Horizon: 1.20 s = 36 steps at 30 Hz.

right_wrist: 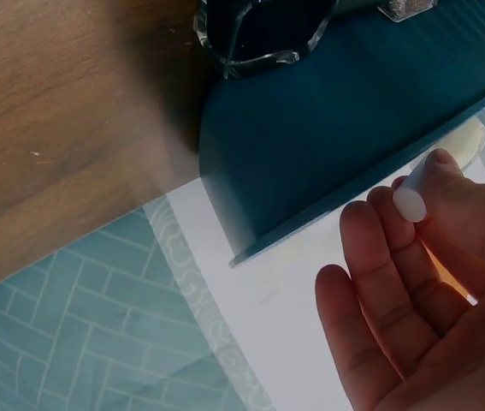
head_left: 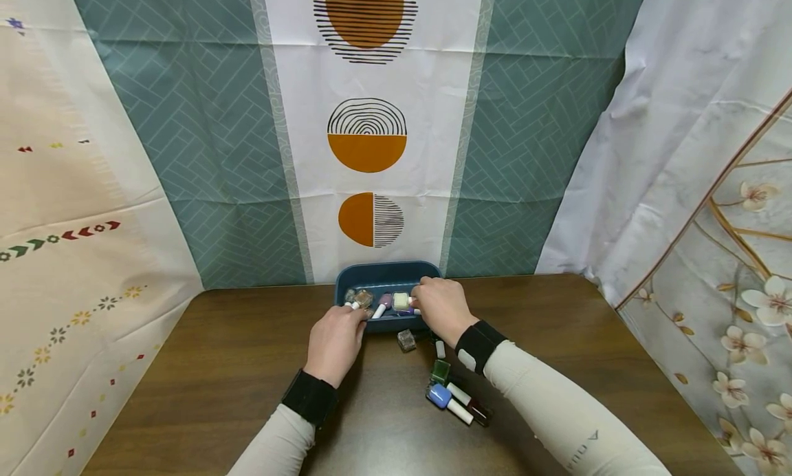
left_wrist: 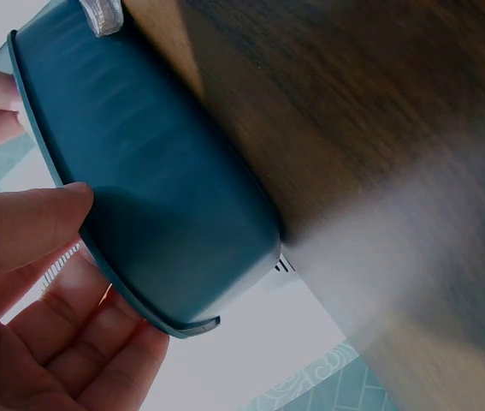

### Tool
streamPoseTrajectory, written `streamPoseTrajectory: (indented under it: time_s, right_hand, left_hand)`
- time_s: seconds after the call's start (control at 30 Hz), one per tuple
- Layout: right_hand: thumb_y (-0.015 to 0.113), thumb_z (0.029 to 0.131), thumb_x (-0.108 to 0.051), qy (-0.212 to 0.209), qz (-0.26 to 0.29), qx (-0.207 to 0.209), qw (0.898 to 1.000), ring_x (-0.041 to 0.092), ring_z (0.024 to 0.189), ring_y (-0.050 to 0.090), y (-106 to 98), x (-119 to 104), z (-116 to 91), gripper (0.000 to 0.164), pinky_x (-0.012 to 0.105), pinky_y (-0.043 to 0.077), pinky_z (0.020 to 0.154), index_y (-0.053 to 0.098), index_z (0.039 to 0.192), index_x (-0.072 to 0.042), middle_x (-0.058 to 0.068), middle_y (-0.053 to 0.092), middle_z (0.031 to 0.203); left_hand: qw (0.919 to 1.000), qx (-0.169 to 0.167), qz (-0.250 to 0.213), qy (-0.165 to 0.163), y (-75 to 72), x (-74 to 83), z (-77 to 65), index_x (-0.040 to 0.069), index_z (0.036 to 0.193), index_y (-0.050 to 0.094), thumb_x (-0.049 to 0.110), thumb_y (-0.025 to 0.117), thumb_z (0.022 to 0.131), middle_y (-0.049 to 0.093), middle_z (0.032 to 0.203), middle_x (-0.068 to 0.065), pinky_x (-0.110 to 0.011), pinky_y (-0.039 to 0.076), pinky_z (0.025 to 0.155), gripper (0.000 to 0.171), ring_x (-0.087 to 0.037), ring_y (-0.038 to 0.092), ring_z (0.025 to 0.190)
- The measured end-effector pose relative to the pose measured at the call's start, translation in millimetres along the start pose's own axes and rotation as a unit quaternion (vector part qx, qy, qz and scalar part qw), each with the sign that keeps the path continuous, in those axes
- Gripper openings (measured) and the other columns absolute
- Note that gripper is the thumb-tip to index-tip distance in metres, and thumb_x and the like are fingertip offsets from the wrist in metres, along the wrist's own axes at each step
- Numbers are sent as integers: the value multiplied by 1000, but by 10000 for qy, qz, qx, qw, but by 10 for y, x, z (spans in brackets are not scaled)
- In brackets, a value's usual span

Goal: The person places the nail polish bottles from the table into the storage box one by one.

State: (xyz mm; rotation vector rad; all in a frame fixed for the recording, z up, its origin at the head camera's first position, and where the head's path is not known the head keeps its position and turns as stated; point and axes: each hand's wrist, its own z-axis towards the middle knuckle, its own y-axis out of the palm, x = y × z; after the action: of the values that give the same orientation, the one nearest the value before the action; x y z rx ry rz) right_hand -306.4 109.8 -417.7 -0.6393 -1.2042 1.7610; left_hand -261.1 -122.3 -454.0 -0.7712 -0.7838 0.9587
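Note:
A dark blue plastic bin (head_left: 385, 324) stands at the back of the table against the hanging cloth. My left hand (head_left: 334, 342) grips its front left rim, the thumb against the outer wall in the left wrist view. Over the bin's right part, my right hand (head_left: 444, 304) pinches a pale yellow nail polish bottle (head_left: 401, 301) by its white cap (right_wrist: 411, 204). Inside the bin lie several other nail polish bottles, among them a mauve one (head_left: 386, 300) and a glittery beige one (head_left: 363, 298); the fingers partly hide them.
In front of the bin on the wooden table (head_left: 260, 380) lie a glittery grey bottle (head_left: 406, 340), a green bottle (head_left: 441, 371), a blue bottle (head_left: 440, 395) and a dark red one (head_left: 478, 413). Another white-capped bottle (head_left: 440, 350) lies beside my right wrist.

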Motion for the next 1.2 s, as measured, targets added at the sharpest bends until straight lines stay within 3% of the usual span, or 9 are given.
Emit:
streamPoseTrajectory:
  time_s: [0.3, 0.63, 1.03, 1.2]
  right_hand:
    - [85, 99, -28, 124, 92, -528, 9985, 19, 74, 69, 67, -9, 46, 12, 38, 59, 63, 88, 97, -16, 0, 66, 79]
    - [84, 100, -25, -18, 268, -769, 9967, 16, 70, 63, 92, 12, 69, 11, 36, 54, 62, 87, 93, -16, -1, 64, 77]
    - [83, 101, -26, -234, 289, -1137, 9928, 13, 70, 64, 76, 53, 128, 17, 37, 55, 65, 84, 85, -21, -5, 68, 76]
    - [84, 100, -24, -265, 427, -1201, 9915, 15, 62, 57, 52, 53, 139, 26, 38, 50, 61, 78, 76, -20, -6, 60, 66]
  left_hand:
    - [10000, 26, -9, 27, -7, 13, 4, 13, 105, 87, 7, 89, 93, 77, 91, -4, -44, 60, 71, 14, -27, 71, 87]
    - [10000, -16, -6, 7, -7, 12, 16, 12, 105, 87, 7, 89, 93, 77, 91, -5, -43, 60, 71, 13, -27, 71, 87]
    - [10000, 54, -33, 56, -2, 8, 17, 13, 104, 87, 8, 89, 93, 77, 89, -4, -44, 59, 69, 12, -27, 70, 86]
    - [10000, 66, -14, 42, -1, 7, 10, 13, 103, 87, 8, 89, 93, 77, 89, -4, -44, 59, 69, 12, -27, 71, 86]
